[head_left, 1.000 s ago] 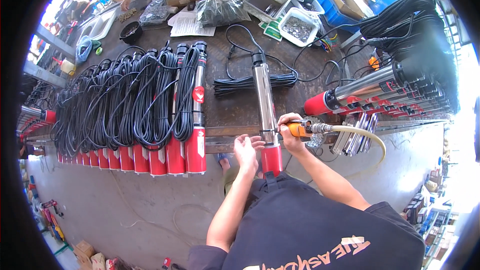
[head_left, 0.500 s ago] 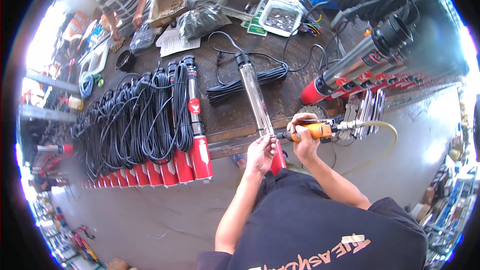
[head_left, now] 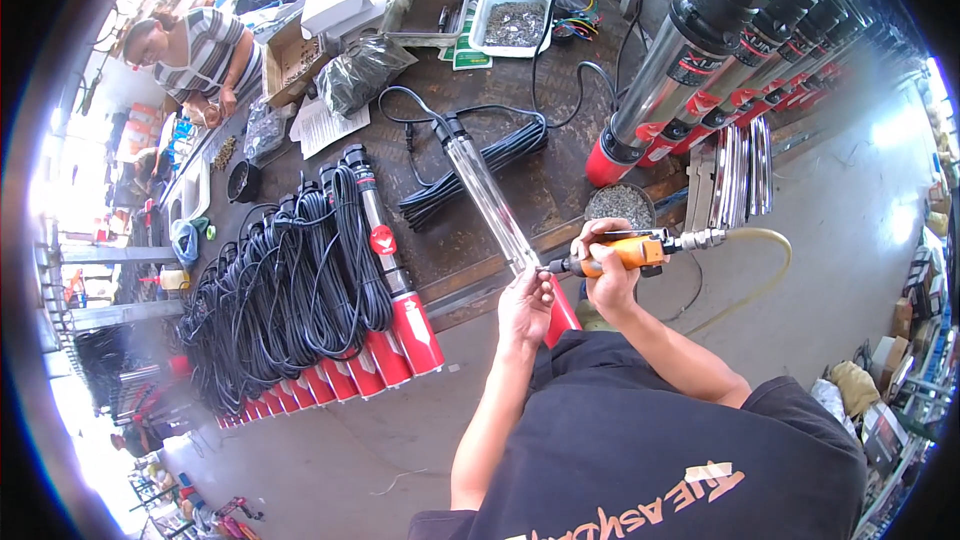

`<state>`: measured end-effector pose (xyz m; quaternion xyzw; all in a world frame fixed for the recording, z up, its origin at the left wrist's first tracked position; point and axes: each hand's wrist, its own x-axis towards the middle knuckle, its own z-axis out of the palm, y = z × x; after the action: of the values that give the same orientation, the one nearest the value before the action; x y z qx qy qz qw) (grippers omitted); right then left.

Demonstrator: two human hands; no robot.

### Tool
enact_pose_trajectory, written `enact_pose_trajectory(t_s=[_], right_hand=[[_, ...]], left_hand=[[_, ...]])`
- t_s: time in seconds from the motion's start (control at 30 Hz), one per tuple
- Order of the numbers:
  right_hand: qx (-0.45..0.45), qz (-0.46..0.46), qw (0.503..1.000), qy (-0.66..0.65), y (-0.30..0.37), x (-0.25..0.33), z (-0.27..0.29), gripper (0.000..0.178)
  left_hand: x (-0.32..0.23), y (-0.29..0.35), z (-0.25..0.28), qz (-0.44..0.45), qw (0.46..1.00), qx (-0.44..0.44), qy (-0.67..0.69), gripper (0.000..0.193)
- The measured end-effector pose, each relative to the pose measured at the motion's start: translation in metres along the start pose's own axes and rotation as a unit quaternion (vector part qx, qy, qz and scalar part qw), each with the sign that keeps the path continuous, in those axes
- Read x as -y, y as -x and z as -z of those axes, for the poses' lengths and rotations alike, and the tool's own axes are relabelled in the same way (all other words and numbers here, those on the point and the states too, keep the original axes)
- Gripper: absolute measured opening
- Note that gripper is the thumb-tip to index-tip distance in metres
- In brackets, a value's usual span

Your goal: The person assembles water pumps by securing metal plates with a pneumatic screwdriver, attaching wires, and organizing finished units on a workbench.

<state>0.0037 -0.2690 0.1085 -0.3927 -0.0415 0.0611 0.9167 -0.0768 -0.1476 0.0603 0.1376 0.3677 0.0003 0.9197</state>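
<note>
Right hand point(head_left: 610, 285) wraps the orange driver point(head_left: 632, 253); left hand point(head_left: 526, 312), hold unclear, meets the steel tube point(head_left: 485, 188); fastening seems unfinished.

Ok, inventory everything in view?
Driver: one, orange, centre
Tube: one, silver-red, centre
Coil: one, black, under tube
Left tubes: many, silver-red, left
Cables: many, black, left
Right tubes: several, silver-red, right
Strips: several, silver, right
Tubs: several, white, far side
Tray: one, grey, beside tubs
Box: one, brown, far left
Table: one, brown, centre
Co-worker: one, striped top, far left
Left grip: one, bare, at tube
Right grip: one, bare, on driver
</note>
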Motion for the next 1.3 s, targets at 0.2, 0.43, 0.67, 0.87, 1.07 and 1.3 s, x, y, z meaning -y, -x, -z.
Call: enact_pose_trajectory(t_s=[0.2,0.43,0.67,0.87,1.07,1.3], right_hand=[[-0.029,-0.023,0.998,-0.048,-0.003,-0.001,0.003,0.026],[-0.03,-0.005,0.999,-0.031,0.001,-0.002,0.0,0.027],[0.058,0.033,0.995,0.074,0.008,-0.014,0.01,0.024],[0.08,0.027,0.987,0.138,-0.007,-0.042,0.027,0.02],[0.037,0.019,0.991,0.131,-0.021,-0.059,0.023,0.018],[0.007,0.003,0.993,0.117,-0.034,-0.06,0.008,0.02]], left_hand=[[-0.007,0.003,0.003,0.004,0.999,0.028,-0.024,0.011],[-0.002,-0.003,0.004,0.034,0.999,-0.04,-0.01,0.016],[0.003,-0.024,-0.003,0.057,0.986,-0.152,-0.022,0.017],[-0.006,-0.028,-0.019,0.046,0.991,-0.116,0.049,0.022],[-0.012,-0.029,-0.012,0.042,0.991,-0.13,-0.007,0.024],[-0.018,-0.019,0.019,-0.056,0.917,-0.104,-0.382,0.024]])
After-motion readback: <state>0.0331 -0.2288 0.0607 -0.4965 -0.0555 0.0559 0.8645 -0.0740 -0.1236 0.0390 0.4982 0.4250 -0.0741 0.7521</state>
